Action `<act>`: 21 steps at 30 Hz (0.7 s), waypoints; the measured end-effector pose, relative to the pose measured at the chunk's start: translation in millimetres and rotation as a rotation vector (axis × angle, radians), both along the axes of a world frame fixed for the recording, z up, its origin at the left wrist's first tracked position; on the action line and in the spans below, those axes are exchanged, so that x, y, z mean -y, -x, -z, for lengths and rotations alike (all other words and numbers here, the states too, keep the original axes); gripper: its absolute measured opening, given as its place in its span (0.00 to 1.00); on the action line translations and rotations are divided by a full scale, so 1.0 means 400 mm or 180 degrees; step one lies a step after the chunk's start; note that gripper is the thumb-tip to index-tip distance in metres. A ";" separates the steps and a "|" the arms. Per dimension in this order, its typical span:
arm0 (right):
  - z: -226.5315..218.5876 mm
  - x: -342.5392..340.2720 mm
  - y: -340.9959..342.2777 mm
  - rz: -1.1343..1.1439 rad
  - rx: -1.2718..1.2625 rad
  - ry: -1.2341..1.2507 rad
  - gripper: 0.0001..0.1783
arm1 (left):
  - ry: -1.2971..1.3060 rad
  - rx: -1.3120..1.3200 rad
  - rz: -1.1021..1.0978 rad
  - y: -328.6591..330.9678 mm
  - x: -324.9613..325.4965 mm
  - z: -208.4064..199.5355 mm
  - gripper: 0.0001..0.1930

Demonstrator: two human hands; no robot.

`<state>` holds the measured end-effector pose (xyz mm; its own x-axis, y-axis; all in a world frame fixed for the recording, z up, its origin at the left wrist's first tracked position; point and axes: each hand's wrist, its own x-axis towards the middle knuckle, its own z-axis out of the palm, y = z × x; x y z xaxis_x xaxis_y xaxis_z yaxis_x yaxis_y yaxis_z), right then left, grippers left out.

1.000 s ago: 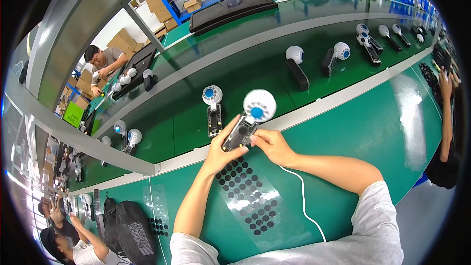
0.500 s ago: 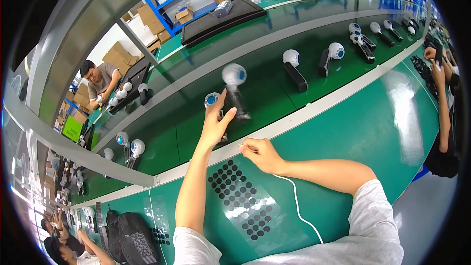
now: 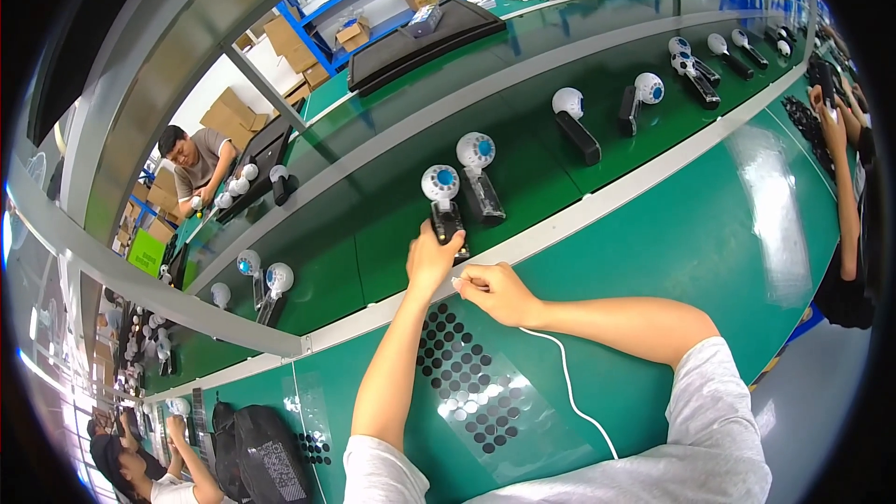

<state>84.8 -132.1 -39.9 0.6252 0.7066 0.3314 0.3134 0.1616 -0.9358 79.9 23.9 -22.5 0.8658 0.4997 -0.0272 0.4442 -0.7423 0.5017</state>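
My left hand (image 3: pixel 434 254) is closed around the black handle of a white ball-headed device (image 3: pixel 441 183), whose round face has a blue centre. This device is at the near side of the green belt, its head pointing away from me. Right beside it lies a similar device (image 3: pixel 477 151), apart from my fingers. My right hand (image 3: pixel 499 294) pinches the end of a white cable (image 3: pixel 567 373) just over the belt's metal edge. From that hand the cable runs down across the green table toward my body.
Clear sheets with black round stickers (image 3: pixel 464 364) lie below my hands. Further devices (image 3: pixel 577 121) rest along the belt (image 3: pixel 327 285). A metal frame (image 3: pixel 187 294) crosses at the left, near a black bag (image 3: pixel 261 453). Other people work across the belt and at both sides.
My left hand has moved from beside the devices to close around one black handle. The neighbouring device, blurred in motion before, now lies still. My right hand has hardly moved.
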 end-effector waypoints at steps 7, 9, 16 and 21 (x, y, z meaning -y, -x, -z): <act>0.006 -0.120 0.084 0.0044 -0.0091 -0.0016 0.13 | 0.3906 0.1317 0.0220 0.122 -0.145 0.017 0.21; -0.003 -0.134 0.105 0.0016 -0.0192 0.0037 0.12 | 0.4008 0.1566 0.0319 0.220 -0.145 0.014 0.23; 0.018 -0.186 0.123 -0.0033 -0.0396 0.0030 0.11 | 0.3880 0.2151 0.0880 0.356 -0.168 0.019 0.28; 0.003 -0.194 0.135 -0.0132 -0.0548 -0.0032 0.11 | 0.3980 0.2166 0.1006 0.369 -0.170 0.014 0.30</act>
